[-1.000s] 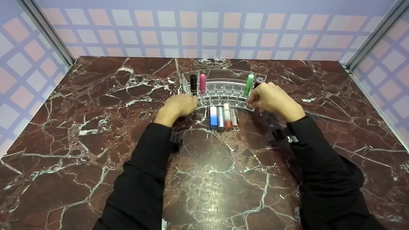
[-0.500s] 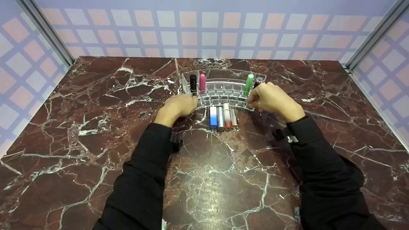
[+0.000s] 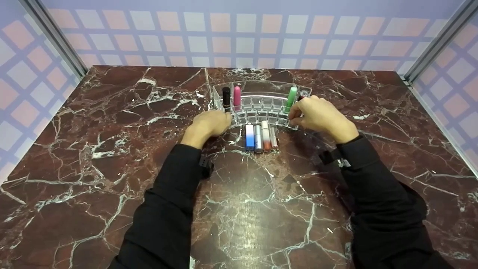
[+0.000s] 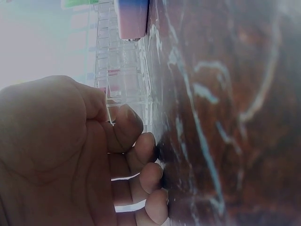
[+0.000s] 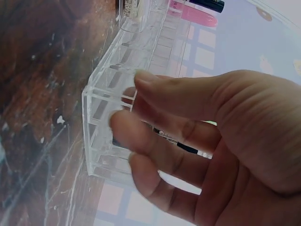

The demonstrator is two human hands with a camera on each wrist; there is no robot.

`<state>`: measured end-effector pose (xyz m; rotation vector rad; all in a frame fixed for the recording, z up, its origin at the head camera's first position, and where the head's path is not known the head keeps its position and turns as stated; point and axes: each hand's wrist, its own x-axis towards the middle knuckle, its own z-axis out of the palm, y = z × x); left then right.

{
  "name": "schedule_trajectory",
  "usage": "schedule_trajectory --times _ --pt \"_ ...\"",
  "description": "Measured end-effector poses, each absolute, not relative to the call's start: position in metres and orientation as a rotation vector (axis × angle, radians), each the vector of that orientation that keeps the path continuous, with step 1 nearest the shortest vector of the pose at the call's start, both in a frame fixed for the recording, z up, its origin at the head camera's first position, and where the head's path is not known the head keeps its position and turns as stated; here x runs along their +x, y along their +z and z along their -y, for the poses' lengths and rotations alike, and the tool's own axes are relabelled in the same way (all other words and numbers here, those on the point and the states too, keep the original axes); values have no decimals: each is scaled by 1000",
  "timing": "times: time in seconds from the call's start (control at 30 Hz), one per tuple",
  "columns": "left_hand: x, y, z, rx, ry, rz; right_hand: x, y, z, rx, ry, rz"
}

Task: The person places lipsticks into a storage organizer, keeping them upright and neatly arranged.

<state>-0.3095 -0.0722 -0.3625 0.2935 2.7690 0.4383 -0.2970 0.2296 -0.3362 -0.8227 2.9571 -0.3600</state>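
A clear tiered acrylic lipstick organizer (image 3: 261,101) stands curved on the table. My left hand (image 3: 209,123) is at its left end; in the left wrist view, thumb and index finger pinch the organizer's corner (image 4: 124,87), the other fingertips low by the tabletop. At the right end, my right hand (image 3: 317,114) holds the end wall (image 5: 110,101) between thumb and curled fingers. A black tube (image 3: 226,98), a pink tube (image 3: 237,98) and a green tube (image 3: 291,99) stand in the back row. A dark tube (image 3: 301,98) is mostly hidden behind the right hand.
Before the organizer lie a blue-and-white tube (image 3: 250,139), a silver tube (image 3: 258,140), a white-and-red tube (image 3: 266,136) and a clear-capped tube (image 3: 273,139), side by side. The marbled table (image 3: 112,168) reaches back to a checkered wall (image 3: 244,45).
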Motion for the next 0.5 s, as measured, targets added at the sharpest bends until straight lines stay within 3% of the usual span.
schedule_trajectory --times 0.33,0.5 --pt "-309 -362 72 294 430 -2763 -294 -340 -221 -1241 -402 -2738" --pt "-309 -361 72 299 414 -2775 -294 -344 -219 -1288 -360 -2649"
